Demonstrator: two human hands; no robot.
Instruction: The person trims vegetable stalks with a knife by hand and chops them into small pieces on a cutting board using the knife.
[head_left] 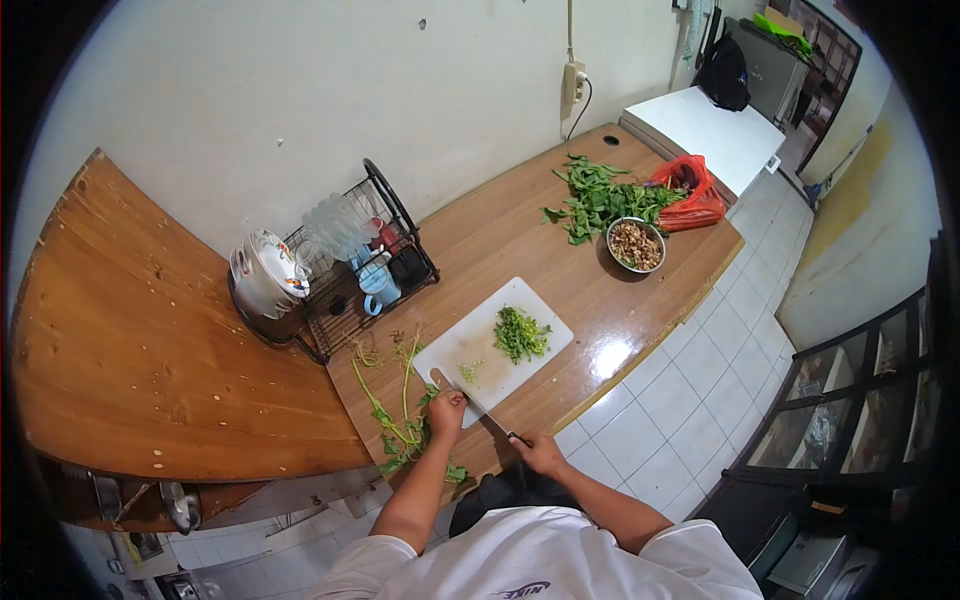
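My right hand (pixel 542 456) is wrapped round the dark handle of a knife (pixel 492 414), whose blade points toward the near left part of a white cutting board (pixel 545 310). Close to the blade tip, at the board's left edge, my left hand (pixel 447 412) has its fingers curled together; what they hold, if anything, is too small to make out. A heap of chopped greens (pixel 521 334) lies on the board's far half. Some paler chopped bits (pixel 471 369) are scattered nearer the knife. Left of the board, long leafy stems (pixel 405 425) are spread on the wooden table (pixel 460 245).
A wire dish rack (pixel 335 315) with glasses and a blue mug (pixel 378 287) stands at the left by the wall. Farther right are leafy greens (pixel 605 200), a metal bowl (pixel 636 246) of brown diced pieces, and a red plastic bag (pixel 697 205).
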